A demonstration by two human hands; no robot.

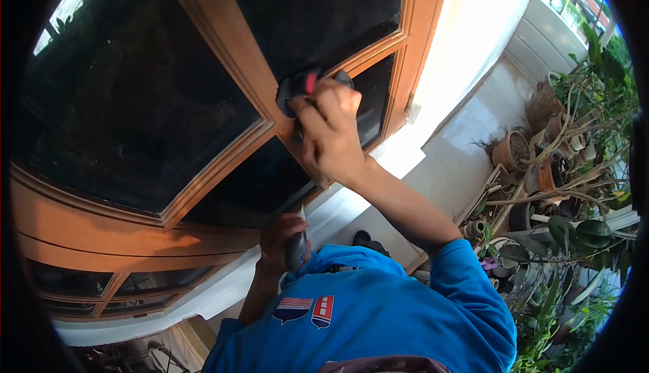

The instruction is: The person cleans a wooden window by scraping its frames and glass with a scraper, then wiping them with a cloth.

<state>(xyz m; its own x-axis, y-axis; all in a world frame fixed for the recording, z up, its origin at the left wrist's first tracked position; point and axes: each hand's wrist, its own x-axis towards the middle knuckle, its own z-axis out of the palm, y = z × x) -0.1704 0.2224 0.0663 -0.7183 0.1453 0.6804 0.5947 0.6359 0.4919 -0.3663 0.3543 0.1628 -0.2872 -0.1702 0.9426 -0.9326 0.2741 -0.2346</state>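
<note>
My right hand (pixel 331 129) is closed on a black hand tool with a red part (pixel 292 92); the fingers hide much of it. The tool's dark head lies against the brown wooden frame (pixel 271 112), where the bars between the dark glass panes (pixel 122 96) meet. Lower down, in front of my chest, my left hand (pixel 277 238) is wrapped round a dark-handled tool (pixel 295 251). A thin pale tip of that tool points up toward the frame, with the lower panes just beyond it.
A white wall ledge (pixel 338 200) runs below the frame. To the right, a tiled floor (pixel 466 126) leads to several potted plants (pixel 512 151) and leafy branches. A dark shoe (pixel 362 238) shows on the floor past my body. Another paned panel (pixel 125 285) stands at lower left.
</note>
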